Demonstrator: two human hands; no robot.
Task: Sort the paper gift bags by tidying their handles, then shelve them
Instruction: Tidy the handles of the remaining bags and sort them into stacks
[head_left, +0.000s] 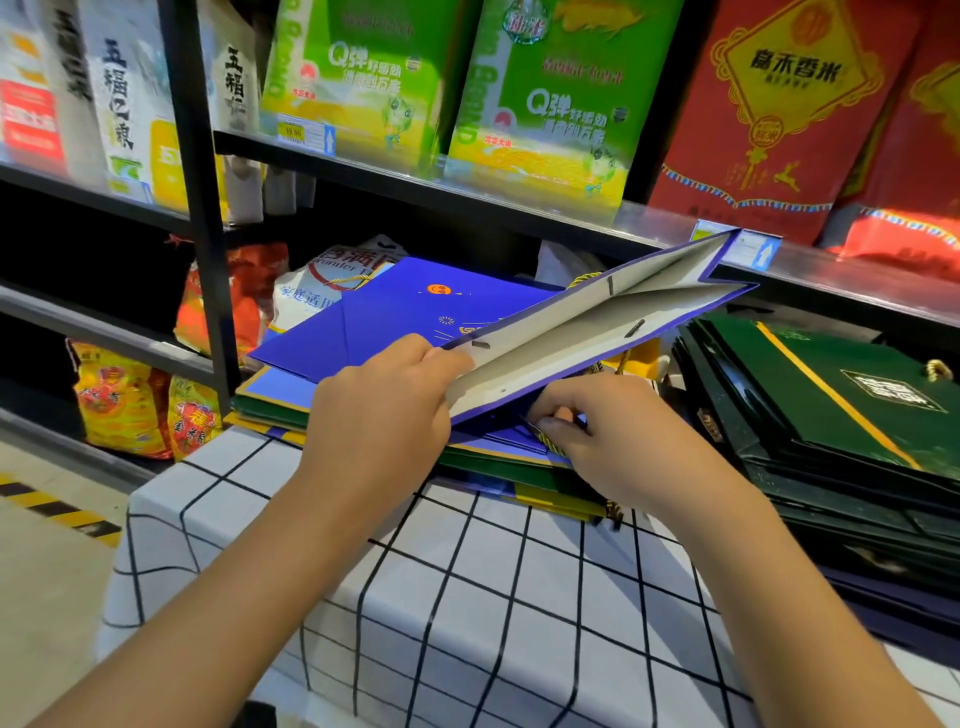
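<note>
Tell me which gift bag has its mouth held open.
The blue gift bag gripped by the left hand, atop the middle pile; its white lining shows, while the dark green bags lie flat and closed.

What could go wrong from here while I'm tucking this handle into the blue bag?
1. The left hand grips only the mouth edge of the blue bag, held half open; pulling harder could crease or tear it.
2. The right hand pinches the gold cord handle under the bag, partly hidden, so it may snag or stay untucked.
3. The stack of bags beneath overhangs the checked tablecloth unevenly; a nudge could slide it.
</note>
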